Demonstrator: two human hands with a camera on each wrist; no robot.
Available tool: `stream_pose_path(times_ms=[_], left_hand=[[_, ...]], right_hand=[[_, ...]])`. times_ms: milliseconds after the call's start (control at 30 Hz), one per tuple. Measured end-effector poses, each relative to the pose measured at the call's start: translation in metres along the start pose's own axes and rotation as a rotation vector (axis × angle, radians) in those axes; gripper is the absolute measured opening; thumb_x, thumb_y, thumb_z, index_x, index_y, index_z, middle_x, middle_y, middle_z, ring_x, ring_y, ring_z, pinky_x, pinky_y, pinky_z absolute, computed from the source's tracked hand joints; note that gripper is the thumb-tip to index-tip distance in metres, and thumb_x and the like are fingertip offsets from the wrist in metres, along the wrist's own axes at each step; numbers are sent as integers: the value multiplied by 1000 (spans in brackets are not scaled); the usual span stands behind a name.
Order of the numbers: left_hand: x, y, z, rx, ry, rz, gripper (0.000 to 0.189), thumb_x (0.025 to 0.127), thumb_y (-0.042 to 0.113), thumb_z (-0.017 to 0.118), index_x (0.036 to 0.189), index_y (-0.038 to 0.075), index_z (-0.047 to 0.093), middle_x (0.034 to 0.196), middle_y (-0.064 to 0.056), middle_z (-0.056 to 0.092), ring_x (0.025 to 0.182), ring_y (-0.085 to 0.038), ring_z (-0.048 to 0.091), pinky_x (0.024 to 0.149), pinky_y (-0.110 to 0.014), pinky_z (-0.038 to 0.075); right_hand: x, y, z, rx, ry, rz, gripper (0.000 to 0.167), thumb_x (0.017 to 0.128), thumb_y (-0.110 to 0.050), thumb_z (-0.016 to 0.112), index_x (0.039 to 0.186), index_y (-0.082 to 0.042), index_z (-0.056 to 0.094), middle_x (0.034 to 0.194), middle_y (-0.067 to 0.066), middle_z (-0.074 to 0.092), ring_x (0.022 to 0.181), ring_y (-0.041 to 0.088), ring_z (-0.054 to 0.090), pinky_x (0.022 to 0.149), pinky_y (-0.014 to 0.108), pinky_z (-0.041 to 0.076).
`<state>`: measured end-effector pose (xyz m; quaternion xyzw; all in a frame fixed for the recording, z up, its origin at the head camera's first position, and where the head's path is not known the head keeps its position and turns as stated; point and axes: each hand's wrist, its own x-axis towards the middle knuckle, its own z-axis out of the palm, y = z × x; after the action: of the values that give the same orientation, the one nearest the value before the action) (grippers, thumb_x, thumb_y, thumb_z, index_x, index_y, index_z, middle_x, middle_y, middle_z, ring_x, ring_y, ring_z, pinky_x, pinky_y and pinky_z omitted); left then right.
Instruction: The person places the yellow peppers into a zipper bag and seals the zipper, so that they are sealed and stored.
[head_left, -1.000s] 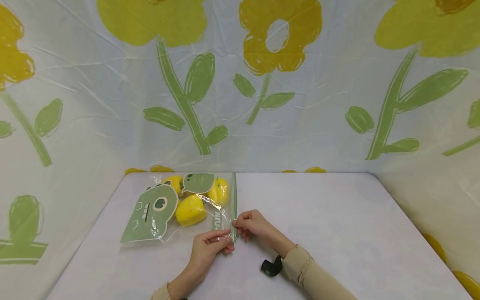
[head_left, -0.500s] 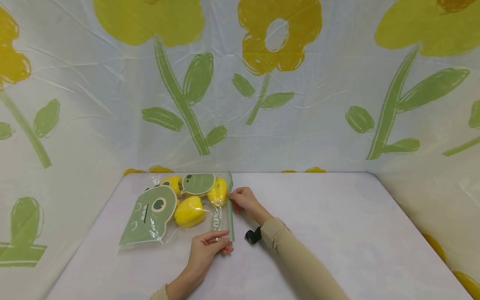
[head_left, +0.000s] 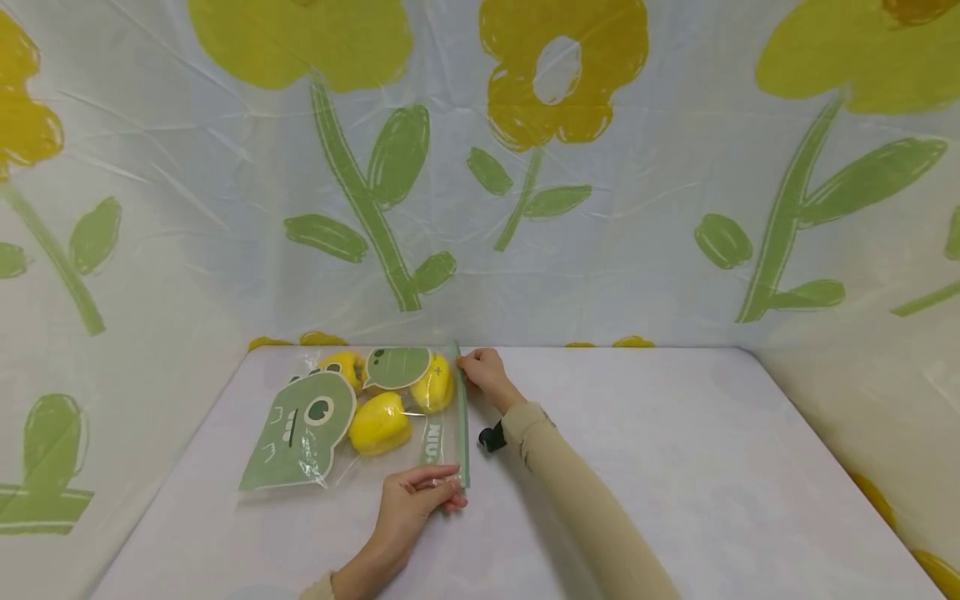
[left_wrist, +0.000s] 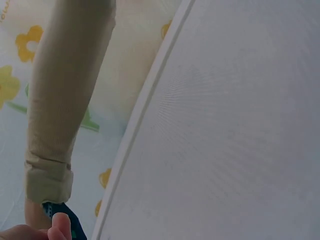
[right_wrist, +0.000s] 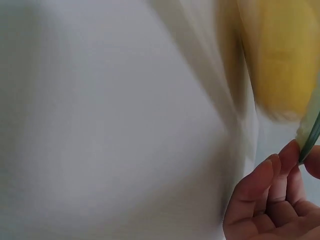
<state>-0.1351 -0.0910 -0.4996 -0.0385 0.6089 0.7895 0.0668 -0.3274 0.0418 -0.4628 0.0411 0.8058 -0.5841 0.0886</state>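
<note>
A clear zip bag with a green cartoon print lies on the table's left side. Several yellow bell peppers show through its plastic. Along the bag's right edge runs a green zip strip. My left hand pinches the near end of that strip between thumb and fingers. Near its far end, my right hand pinches the strip too; the right wrist view shows thumb and fingertips on the green edge, beside a blurred yellow pepper. In the left wrist view only a few fingers appear at the bottom.
The white table extends right of the bag. Behind it hangs a flower-printed cloth, which also covers both sides. A black wrist camera sits at the right cuff.
My right hand has slid away from me along the zip strip, from near the left hand to the far end. The strip shifted slightly left. My left hand stays at the near corner.
</note>
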Motion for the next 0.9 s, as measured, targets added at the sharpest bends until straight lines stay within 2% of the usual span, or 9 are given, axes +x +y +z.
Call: stream_pose_path(times_ms=[167, 333, 467, 600, 733, 900], left_hand=[[-2, 0, 2, -3, -12, -1, 33, 82, -7, 73, 113, -16, 66, 83, -25, 72, 65, -20, 72, 62, -27, 57], [-3, 0, 3, -5, -15, -3, 33, 82, -6, 73, 112, -16, 66, 82, -25, 72, 65, -20, 72, 62, -26, 57], [-2, 0, 3, 3, -15, -2, 32, 82, -6, 74, 112, -15, 67, 82, -25, 71, 65, -20, 71, 63, -27, 57], [-2, -1, 4, 25, -5, 2, 32, 82, -4, 74, 111, -14, 68, 80, -24, 72, 65, -20, 71, 62, -26, 57], [0, -1, 4, 32, 5, 6, 31, 82, -3, 75, 111, -13, 68, 80, -24, 72, 65, -19, 71, 62, -26, 56], [4, -1, 4, 26, 6, 13, 30, 83, -5, 73, 111, -13, 68, 82, -23, 72, 66, -20, 72, 62, -27, 57]], right_hand=[[14, -5, -1, 8, 26, 15, 27, 97, -19, 60, 74, -6, 55, 64, 1, 42, 60, 16, 43, 55, 28, 40], [23, -6, 0, 25, 38, 35, 23, 99, -21, 59, 82, -6, 55, 72, 2, 44, 64, 16, 44, 56, 26, 41], [23, -8, 1, 45, 50, 31, 22, 100, -21, 58, 85, -5, 56, 75, 2, 45, 64, 15, 44, 56, 25, 40], [13, -7, 1, -3, 6, -13, 21, 98, -17, 58, 84, -2, 59, 69, 1, 45, 58, 13, 42, 53, 25, 38], [-10, 0, -5, -52, -64, -39, 18, 97, -17, 59, 89, -1, 62, 66, 1, 47, 56, 13, 42, 52, 23, 38], [-40, 10, -19, 8, -139, -36, 17, 95, -16, 61, 90, 0, 65, 69, 2, 52, 58, 14, 44, 54, 25, 39]])
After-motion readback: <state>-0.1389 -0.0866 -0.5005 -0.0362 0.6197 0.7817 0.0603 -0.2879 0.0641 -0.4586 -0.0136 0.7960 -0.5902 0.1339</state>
